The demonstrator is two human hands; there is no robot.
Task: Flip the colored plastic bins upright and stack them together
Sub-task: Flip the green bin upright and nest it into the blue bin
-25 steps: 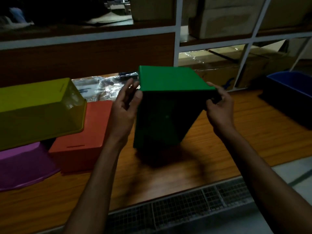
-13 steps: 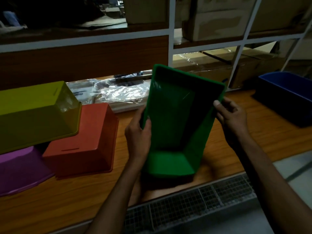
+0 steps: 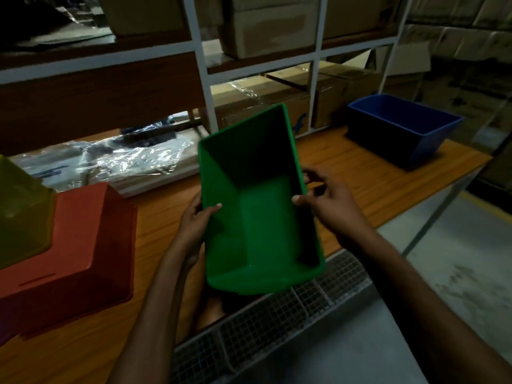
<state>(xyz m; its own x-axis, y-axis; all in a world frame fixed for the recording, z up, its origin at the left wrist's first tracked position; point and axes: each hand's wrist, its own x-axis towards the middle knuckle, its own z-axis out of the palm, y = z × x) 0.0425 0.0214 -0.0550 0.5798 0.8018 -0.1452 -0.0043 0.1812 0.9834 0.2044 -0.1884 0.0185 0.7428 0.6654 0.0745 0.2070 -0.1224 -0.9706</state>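
Observation:
I hold a green plastic bin [image 3: 257,217] in the air over the table's front edge, its open side turned up toward me. My left hand [image 3: 195,223] grips its left rim, thumb inside. My right hand [image 3: 329,206] grips its right rim, thumb over the edge. A blue bin [image 3: 421,134] stands upright at the table's far right. An orange-red bin [image 3: 80,245] lies upside down at the left, with a yellow-green bin [image 3: 22,206] tilted upside down on top of it.
The wooden table [image 3: 368,173] ends at a wire-mesh ledge [image 3: 277,325] in front. Plastic-wrapped packs [image 3: 110,162] lie at the back. White shelf posts [image 3: 199,79] and cardboard boxes [image 3: 266,29] stand behind. Grey floor [image 3: 457,259] lies to the right.
The green bin has been turned from bottom-up to open-side-up in both hands and lowered toward the front edge. The view has swung right, bringing the blue bin further in.

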